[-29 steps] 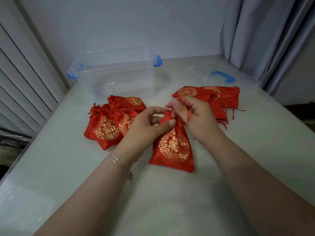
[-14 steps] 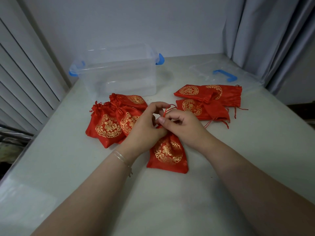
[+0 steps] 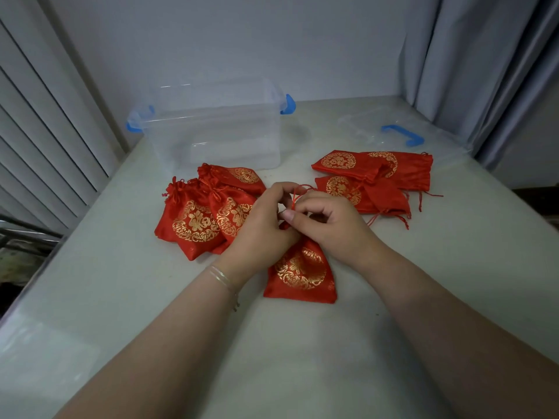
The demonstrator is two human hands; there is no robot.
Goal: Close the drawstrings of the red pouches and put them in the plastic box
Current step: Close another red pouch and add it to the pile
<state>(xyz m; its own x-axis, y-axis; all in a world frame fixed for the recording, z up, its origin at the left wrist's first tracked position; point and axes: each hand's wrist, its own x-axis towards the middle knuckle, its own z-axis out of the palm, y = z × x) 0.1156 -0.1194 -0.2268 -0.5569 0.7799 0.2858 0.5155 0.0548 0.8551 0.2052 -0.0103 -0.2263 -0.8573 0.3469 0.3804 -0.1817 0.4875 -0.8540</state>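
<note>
Head view: left hand (image 3: 262, 225) and right hand (image 3: 329, 226) pinch the drawstring (image 3: 298, 192), hiding the pouch (image 3: 301, 272) neck; bare table (image 3: 302, 358) lies nearer.

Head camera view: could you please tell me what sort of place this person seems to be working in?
Probably a room in a home, though I cannot be sure: a pale table stands in a corner, with grey curtains on one side, white slatted panels on the other and a plain wall behind.
</note>
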